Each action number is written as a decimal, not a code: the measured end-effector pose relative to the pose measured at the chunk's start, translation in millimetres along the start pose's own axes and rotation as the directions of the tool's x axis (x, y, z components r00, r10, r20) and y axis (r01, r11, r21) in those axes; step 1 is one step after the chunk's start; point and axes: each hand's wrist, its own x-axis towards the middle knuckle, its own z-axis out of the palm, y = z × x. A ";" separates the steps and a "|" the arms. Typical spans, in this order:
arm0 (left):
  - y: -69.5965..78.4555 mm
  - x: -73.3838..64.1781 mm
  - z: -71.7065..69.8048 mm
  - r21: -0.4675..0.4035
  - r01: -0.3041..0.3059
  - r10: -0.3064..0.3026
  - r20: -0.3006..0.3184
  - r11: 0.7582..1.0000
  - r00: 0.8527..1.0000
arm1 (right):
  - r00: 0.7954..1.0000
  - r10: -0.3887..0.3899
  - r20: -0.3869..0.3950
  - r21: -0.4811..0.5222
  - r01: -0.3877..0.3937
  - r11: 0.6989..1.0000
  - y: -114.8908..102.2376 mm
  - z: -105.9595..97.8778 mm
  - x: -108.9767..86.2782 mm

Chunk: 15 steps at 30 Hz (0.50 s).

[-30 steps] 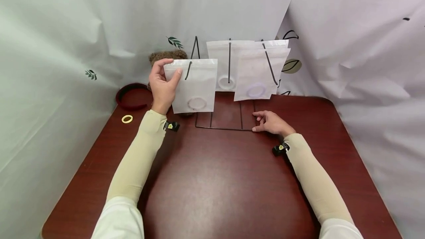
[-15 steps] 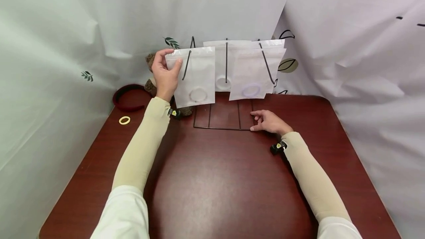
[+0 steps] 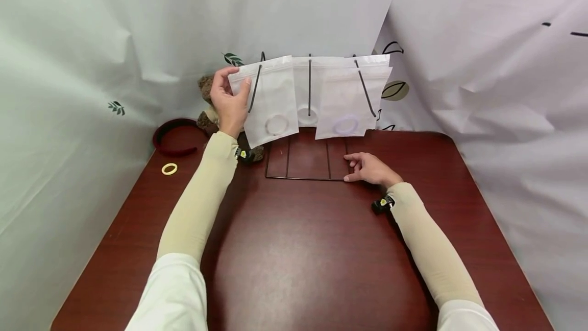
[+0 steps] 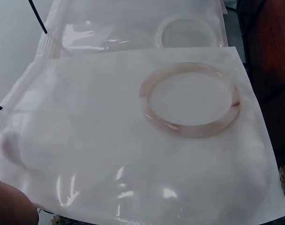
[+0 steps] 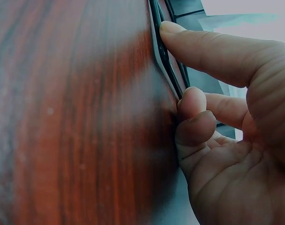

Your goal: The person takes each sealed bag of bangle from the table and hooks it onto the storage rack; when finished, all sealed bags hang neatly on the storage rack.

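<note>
My left hand (image 3: 231,103) pinches the upper left corner of a white zip pouch (image 3: 271,91), thumb in front and fingers behind. A black prong of the wire display rack (image 3: 298,179) passes through the top of this pouch, which hangs tilted, its left side lower. A pinkish bangle (image 4: 194,131) shows inside it in the left wrist view. At the front right corner of the rack's base, my right hand (image 3: 374,169) holds the wire between thumb and fingers, low at the tabletop. Other white pouches (image 3: 337,88) hang on the middle and right prongs, with rings showing through.
A dark red headband (image 3: 172,152) and a yellow ring (image 3: 164,171) lie on the brown table (image 3: 317,249) at the left. Behind my left hand sits a brown plush toy (image 3: 205,87), partly hidden. White patterned sheeting (image 3: 184,24) surrounds the table.
My left hand has moved up and back, carrying the pouch further along its prong. The pouch has tilted, its right side rising. My right hand stays at the rack's corner; the view has shifted slightly.
</note>
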 end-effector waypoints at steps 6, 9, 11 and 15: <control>23.3 -12.5 -5.2 0.054 -0.009 0.003 0.104 0.998 0.995 | 1.000 -0.015 -0.007 -0.033 0.015 0.999 0.0 -2.2 -1.1; 35.6 -20.4 -9.9 0.121 -0.013 -0.008 0.175 0.993 0.985 | 0.999 -0.034 -0.024 -0.063 0.033 0.997 -0.7 -2.2 -6.3; 35.5 -22.9 -14.8 0.161 -0.026 -0.008 0.206 0.987 0.978 | 0.998 -0.050 -0.046 -0.086 0.046 0.995 -1.9 -2.0 -11.7; 26.5 -27.3 -27.0 0.224 -0.059 0.008 0.224 0.973 0.974 | 0.990 -0.087 -0.108 -0.110 0.075 0.991 -4.7 -1.0 -24.1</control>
